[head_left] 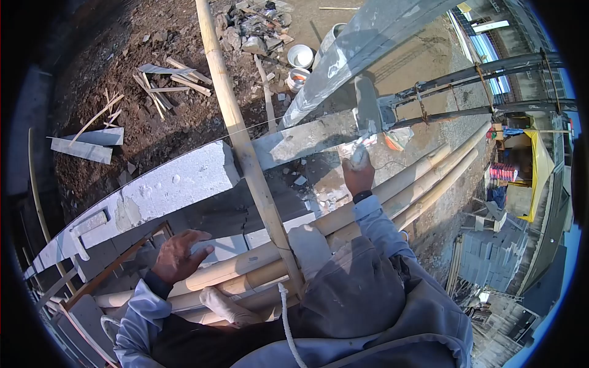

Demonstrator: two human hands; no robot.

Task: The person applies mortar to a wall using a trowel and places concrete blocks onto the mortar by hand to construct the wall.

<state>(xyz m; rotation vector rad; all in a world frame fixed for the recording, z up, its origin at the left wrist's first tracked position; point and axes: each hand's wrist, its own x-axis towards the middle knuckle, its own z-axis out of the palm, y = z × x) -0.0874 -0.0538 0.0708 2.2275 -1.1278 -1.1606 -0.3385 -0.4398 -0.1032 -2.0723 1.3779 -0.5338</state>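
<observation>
My right hand (359,175) is closed, reaching forward over the bamboo poles. In it seems to be a trowel; its long grey blade (369,104) lies at the end of the narrow wall top, beside the reinforcing bars, and its handle is mostly hidden by my fingers. A light grey block (178,184) sits on the wall to the left, away from that hand. My left hand (178,257) is held out with fingers apart and nothing in it, over the bamboo poles (239,262) and short of the block wall.
An upright bamboo pole (236,122) crosses in front of the wall. A large grey beam (362,49) slants past it, and rebar (460,80) runs right. My feet (227,306) rest on the poles, high above ground with buckets (300,56), planks and rubble. Stacked blocks (491,251) stand below right.
</observation>
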